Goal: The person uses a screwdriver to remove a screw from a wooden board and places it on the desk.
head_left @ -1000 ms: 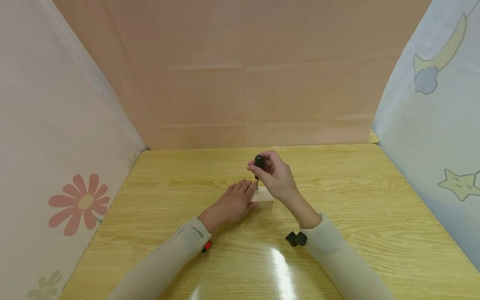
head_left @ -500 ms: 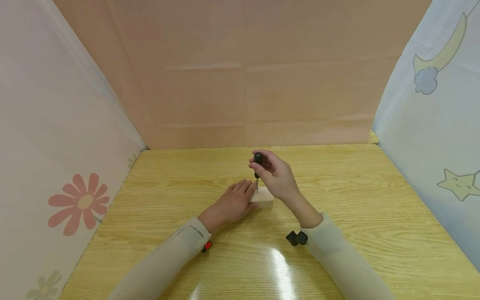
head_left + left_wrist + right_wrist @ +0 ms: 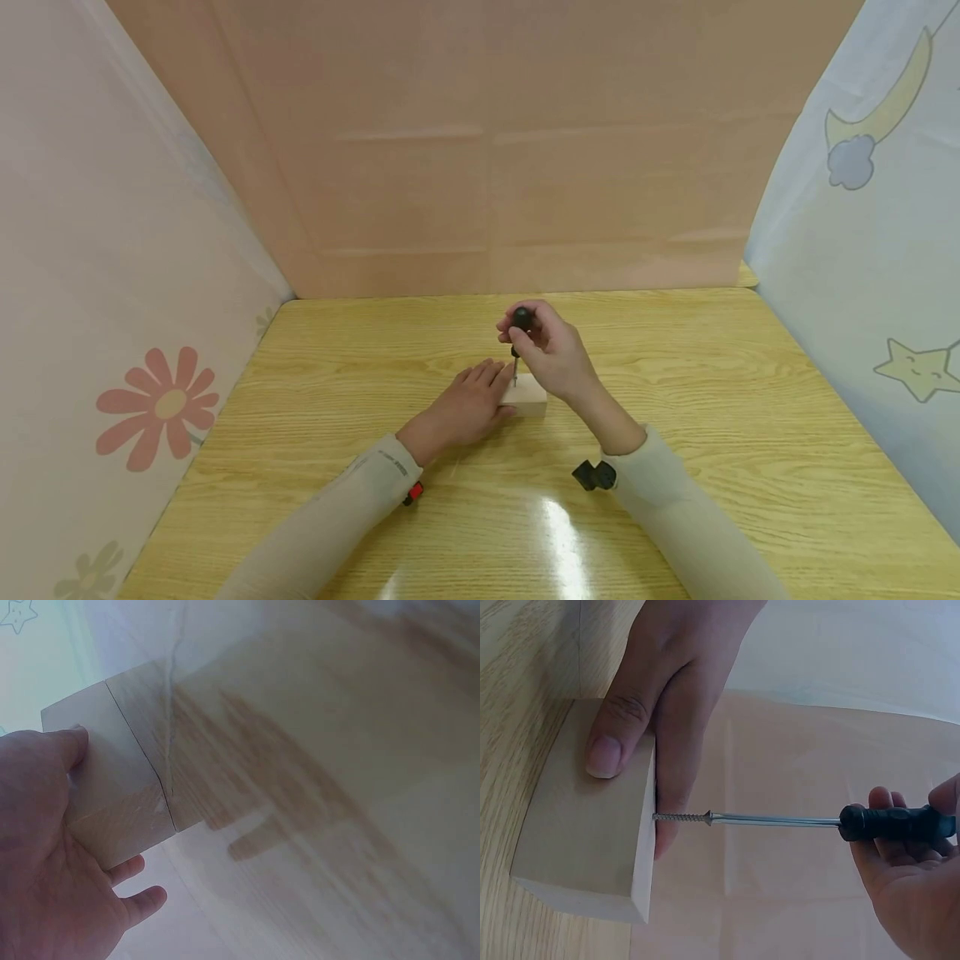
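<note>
A pale wooden block lies on the table in the head view. My left hand grips its left side, the thumb pressed on the near face and a finger along the top; other fingers reach past the block. In my right hand a screwdriver with a black handle stands nearly upright over the block, held between thumb and fingertips. The tip of its metal shaft meets the head of a screw. The screw's point is at the block's top face, with most of its thread showing.
The wood-grain table extends around both arms. A peach-coloured sheet hangs behind it, with patterned white sheets at the sides. A black device sits at the right cuff, a red-and-black one at the left.
My right fingers and thumb have shifted slightly around the screwdriver, and its handle top has tipped a little to the right. The left hand and block stay in place.
</note>
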### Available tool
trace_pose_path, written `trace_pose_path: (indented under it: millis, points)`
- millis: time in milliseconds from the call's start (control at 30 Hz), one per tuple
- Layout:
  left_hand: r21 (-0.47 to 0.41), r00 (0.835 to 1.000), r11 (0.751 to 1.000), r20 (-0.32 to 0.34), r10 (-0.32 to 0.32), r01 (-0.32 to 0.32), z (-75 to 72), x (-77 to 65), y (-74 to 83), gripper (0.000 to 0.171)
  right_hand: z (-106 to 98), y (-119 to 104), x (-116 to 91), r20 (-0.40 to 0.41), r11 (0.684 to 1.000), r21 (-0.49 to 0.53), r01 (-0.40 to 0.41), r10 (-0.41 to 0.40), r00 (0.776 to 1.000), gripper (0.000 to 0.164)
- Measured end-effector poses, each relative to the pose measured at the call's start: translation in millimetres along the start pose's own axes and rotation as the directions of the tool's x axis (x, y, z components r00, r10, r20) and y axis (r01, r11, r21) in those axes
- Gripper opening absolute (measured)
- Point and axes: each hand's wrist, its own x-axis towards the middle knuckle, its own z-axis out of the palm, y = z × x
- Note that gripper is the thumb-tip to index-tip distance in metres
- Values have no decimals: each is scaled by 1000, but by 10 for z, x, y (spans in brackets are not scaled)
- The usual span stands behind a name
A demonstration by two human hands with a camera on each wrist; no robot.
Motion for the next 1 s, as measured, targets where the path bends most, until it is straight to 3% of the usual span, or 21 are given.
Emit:
trace_pose_path:
  millis: [433,733,1000]
  points:
    - [-3,1000,1000,2,-3,3,25,1,-11,71,-8,-9,6,-30,995,-79,-69,66,997,20]
    - [19,1000,1000,-14,4,-3,26,3,-13,72,-23,-22,19,-52,994,-108,-26,21,998,34]
    - [0,1000,1000,7,-4,4,25,8,-16,73,-40,-34,11,23,998,34,-45,45,999,32]
